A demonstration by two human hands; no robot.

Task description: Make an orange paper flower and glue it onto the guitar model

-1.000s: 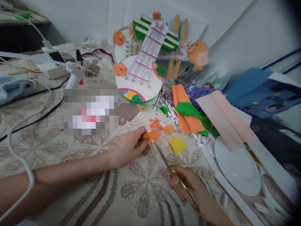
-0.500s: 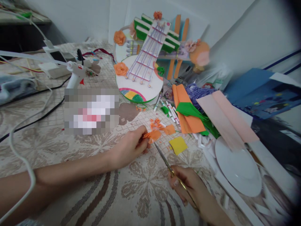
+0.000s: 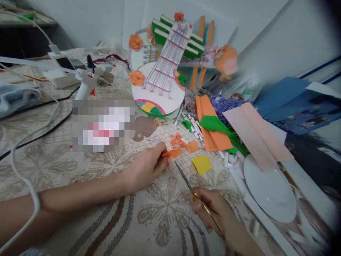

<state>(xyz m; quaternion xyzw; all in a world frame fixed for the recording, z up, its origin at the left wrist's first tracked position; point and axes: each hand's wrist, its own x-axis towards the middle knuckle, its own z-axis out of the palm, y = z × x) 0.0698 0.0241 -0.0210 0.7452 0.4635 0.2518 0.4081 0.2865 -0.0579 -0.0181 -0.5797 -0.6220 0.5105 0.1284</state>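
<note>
Barely moved: left hand (image 3: 145,167) pinches orange paper (image 3: 172,153) on the tabletop (image 3: 80,170), right hand (image 3: 213,211) grips scissors (image 3: 186,181), tips just beside it. Slip risk: blades nick left fingers (image 3: 162,161) or tear paper.

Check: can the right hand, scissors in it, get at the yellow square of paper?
Probably yes. The right hand holds the gold-handled scissors, and the yellow square of paper lies uncovered on the lace tablecloth just beyond the blades, with nothing between.
</note>
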